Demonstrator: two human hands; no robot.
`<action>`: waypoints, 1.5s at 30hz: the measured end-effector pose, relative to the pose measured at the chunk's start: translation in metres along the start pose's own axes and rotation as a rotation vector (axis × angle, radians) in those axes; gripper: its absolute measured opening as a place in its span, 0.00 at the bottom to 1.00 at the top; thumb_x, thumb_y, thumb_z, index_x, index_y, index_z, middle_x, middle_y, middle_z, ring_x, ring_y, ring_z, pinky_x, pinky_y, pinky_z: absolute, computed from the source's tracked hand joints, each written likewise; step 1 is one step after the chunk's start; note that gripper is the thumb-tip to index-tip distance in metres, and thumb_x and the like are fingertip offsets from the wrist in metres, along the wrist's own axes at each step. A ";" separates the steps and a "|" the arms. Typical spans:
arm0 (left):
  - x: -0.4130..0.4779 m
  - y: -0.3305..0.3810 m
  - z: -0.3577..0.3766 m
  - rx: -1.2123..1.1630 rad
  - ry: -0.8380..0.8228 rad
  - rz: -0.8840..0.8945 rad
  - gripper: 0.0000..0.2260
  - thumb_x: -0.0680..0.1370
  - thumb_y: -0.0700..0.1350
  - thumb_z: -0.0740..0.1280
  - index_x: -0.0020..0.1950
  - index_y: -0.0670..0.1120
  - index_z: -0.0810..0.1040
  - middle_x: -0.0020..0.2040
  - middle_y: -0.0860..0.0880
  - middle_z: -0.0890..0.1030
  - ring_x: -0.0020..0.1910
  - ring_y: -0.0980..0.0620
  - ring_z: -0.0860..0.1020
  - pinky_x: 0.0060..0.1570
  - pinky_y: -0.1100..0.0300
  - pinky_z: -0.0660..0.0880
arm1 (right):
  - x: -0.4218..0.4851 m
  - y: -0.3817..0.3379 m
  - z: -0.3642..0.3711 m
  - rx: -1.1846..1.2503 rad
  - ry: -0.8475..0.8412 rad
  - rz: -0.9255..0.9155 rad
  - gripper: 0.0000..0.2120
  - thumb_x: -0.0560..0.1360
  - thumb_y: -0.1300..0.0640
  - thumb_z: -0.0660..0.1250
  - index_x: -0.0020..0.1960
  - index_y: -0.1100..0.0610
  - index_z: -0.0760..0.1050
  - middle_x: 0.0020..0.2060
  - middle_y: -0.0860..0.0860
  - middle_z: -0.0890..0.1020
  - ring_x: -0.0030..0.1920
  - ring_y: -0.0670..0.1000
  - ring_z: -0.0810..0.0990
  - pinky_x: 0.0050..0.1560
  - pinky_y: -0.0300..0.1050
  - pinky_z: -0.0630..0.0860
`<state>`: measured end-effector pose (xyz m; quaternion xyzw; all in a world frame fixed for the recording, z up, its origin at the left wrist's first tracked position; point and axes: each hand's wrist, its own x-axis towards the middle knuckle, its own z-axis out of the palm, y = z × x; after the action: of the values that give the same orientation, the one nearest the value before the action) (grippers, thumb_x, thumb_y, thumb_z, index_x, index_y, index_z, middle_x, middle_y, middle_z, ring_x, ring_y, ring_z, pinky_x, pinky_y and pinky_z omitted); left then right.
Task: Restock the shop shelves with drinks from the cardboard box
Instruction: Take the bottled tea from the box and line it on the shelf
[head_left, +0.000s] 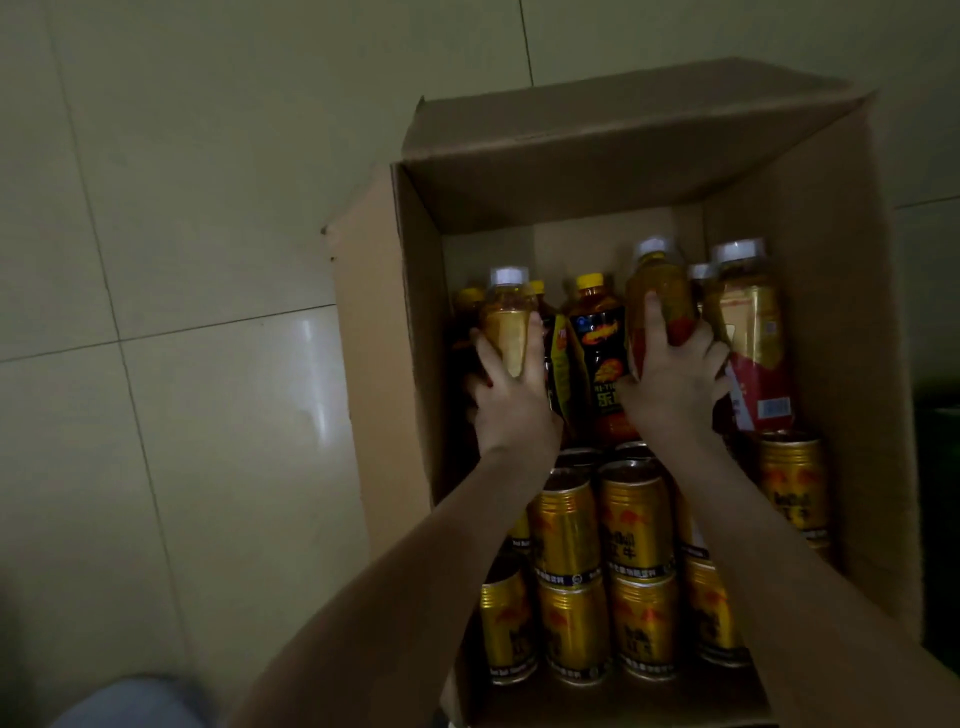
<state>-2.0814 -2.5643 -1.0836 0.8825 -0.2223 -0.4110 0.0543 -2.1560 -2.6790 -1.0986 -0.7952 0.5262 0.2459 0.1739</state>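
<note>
Cardboard box (810, 312): stood open on the floor (156, 260), bottles far, gold cans (636, 519) near.
Your left hand (511, 395): gripped a pale-yellow bottle (506, 327), far left.
Your right hand (675, 374): gripped an amber bottle (658, 291), far right.

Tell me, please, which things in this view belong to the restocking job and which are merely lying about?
Belonging to the job:
cardboard box
left-hand bottle, gripped by the left hand
right-hand bottle, gripped by the right hand
yellow-capped bottle between them
gold cans in the box

Merely there:
tiled floor
blue-clad knee
</note>
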 end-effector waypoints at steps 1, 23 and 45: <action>-0.003 -0.002 -0.008 -0.070 -0.032 0.005 0.49 0.74 0.46 0.71 0.73 0.63 0.31 0.76 0.44 0.36 0.70 0.37 0.59 0.62 0.46 0.70 | -0.007 0.003 -0.008 0.085 0.013 -0.007 0.45 0.73 0.51 0.71 0.77 0.43 0.43 0.71 0.63 0.57 0.69 0.65 0.58 0.67 0.65 0.61; -0.395 0.010 -0.384 -1.235 -0.139 0.371 0.42 0.68 0.40 0.70 0.75 0.61 0.53 0.65 0.55 0.75 0.61 0.56 0.77 0.50 0.61 0.77 | -0.401 -0.053 -0.380 1.530 -0.364 -0.291 0.36 0.66 0.52 0.70 0.70 0.33 0.63 0.66 0.45 0.75 0.66 0.50 0.75 0.66 0.60 0.71; -0.782 0.120 -0.517 -0.689 -0.569 1.340 0.43 0.70 0.47 0.72 0.73 0.66 0.46 0.67 0.59 0.68 0.63 0.57 0.75 0.59 0.57 0.75 | -0.839 0.083 -0.561 1.468 0.606 -0.640 0.45 0.71 0.55 0.74 0.70 0.29 0.47 0.67 0.44 0.73 0.65 0.50 0.76 0.59 0.51 0.77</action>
<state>-2.1759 -2.3750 -0.1623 0.3565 -0.5707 -0.5455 0.4997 -2.3884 -2.3812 -0.1595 -0.6228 0.3259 -0.4414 0.5577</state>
